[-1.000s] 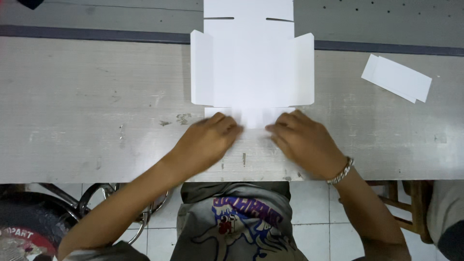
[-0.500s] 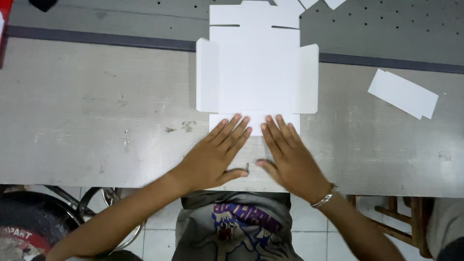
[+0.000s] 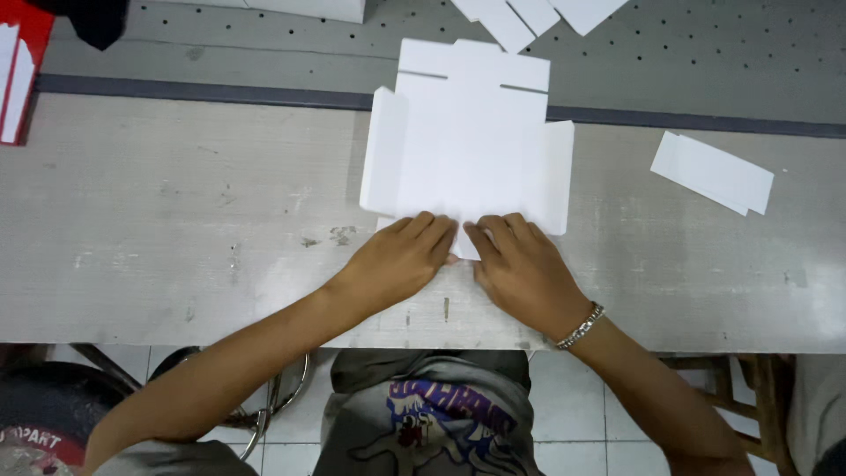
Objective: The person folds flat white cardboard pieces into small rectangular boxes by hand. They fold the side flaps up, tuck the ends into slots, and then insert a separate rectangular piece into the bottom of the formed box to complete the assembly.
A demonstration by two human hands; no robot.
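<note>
A flat white cardboard box blank (image 3: 471, 141) with side flaps lies on the grey worktable (image 3: 176, 229), reaching toward its far edge. My left hand (image 3: 401, 256) and my right hand (image 3: 520, 264) rest side by side, palms down, on the blank's near flap. The fingers of both hands press the flap down along its fold. Most of that flap is hidden under my hands; only a small white corner shows between them. A metal bracelet circles my right wrist.
A folded white card piece (image 3: 714, 172) lies on the table to the right. More white pieces (image 3: 529, 13) sit at the far edge. A red and white item (image 3: 22, 66) is at the far left. A wooden chair (image 3: 749, 388) stands at lower right.
My hands slid toward the blank's body and curled at the fold, covering the near flap that lay flat under open palms before. The view shifted, so the blank sits lower in frame.
</note>
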